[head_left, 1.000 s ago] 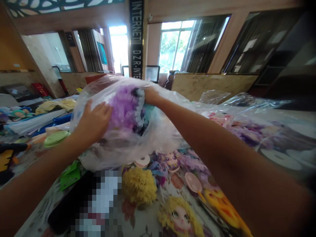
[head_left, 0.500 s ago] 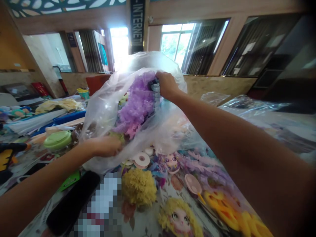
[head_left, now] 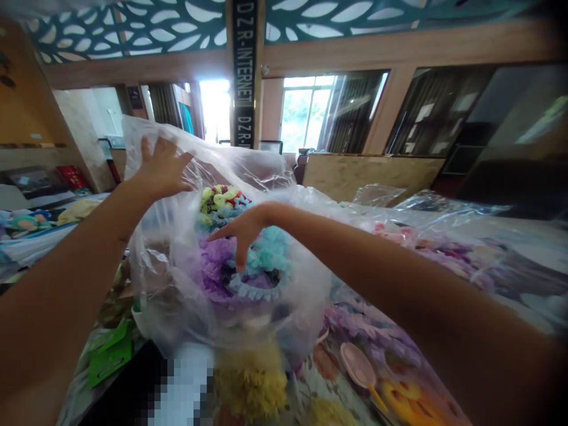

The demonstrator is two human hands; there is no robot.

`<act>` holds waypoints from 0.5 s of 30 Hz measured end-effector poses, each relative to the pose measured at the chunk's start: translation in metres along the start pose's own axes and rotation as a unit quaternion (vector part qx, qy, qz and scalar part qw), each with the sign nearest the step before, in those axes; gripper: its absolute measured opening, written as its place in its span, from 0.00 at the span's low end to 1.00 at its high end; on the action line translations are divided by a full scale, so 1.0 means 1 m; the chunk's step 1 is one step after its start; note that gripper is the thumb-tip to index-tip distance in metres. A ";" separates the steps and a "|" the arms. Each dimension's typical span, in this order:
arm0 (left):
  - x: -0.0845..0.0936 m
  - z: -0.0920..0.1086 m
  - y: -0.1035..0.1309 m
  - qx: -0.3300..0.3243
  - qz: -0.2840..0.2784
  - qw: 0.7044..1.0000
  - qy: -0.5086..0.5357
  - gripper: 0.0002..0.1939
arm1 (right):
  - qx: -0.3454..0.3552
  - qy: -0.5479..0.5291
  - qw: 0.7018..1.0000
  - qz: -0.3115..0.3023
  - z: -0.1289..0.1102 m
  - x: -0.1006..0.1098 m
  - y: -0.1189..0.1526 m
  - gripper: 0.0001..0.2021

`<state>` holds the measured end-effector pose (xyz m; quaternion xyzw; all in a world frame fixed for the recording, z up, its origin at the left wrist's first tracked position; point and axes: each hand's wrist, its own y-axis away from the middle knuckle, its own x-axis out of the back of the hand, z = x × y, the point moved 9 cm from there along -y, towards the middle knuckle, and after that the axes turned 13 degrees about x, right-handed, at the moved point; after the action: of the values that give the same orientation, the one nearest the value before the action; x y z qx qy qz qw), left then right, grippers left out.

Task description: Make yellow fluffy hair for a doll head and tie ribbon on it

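A large translucent plastic bag (head_left: 306,313) lies wide-mouthed in front of me with ruffled pieces inside. My left hand (head_left: 164,168) is raised at the bag's upper left side, fingers spread against the film. Over the bag's mouth hovers my right hand (head_left: 248,228), thumb and fingers apart, with nothing visible in its grasp. Just below it lie a purple ruffled piece (head_left: 210,263) and a teal ruffled piece (head_left: 277,251), by a pale blue frilled edge (head_left: 255,290). Yellow and red ruffled bits (head_left: 222,198) show further back in the bag.
A yellow fluffy ball (head_left: 251,384), partly behind the film, sits near the front. To its right are a pink oval spoon-like piece (head_left: 357,364) and yellow shapes (head_left: 406,402). A green packet (head_left: 110,355) lies left. More clear plastic bags (head_left: 444,207) cover the right side.
My right hand has let go of the purple ruffled piece, which now lies in the bag. My left hand has risen from the bag's lower edge to its upper left. The view has tilted up.
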<state>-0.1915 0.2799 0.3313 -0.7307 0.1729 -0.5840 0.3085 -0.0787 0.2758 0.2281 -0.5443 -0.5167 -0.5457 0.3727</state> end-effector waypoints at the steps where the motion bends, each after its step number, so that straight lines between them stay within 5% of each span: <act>1: 0.001 -0.004 -0.001 0.006 0.005 1.000 -0.001 0.31 | 0.010 -0.079 0.996 -0.032 0.005 0.001 0.004 0.35; 3: 0.003 -0.002 0.003 0.005 0.023 1.000 0.001 0.28 | 0.009 -0.178 0.984 0.001 0.022 0.017 0.007 0.22; 6: 0.006 0.015 0.015 -0.031 0.050 0.998 0.002 0.24 | -0.091 -0.112 0.970 0.194 0.069 0.044 0.008 0.17; 12: 0.005 0.031 0.027 -0.074 0.119 0.990 -0.021 0.26 | -0.163 0.002 0.958 0.237 0.104 0.013 -0.043 0.57; 15: 0.000 0.025 0.029 -0.072 0.124 0.989 0.025 0.29 | -0.168 0.083 0.954 0.235 0.116 0.002 -0.069 0.60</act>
<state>-0.1644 0.2642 0.3087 -0.7091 0.3116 -0.5454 0.3204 -0.1218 0.4016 0.2048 -0.6577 -0.2427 -0.5651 0.4350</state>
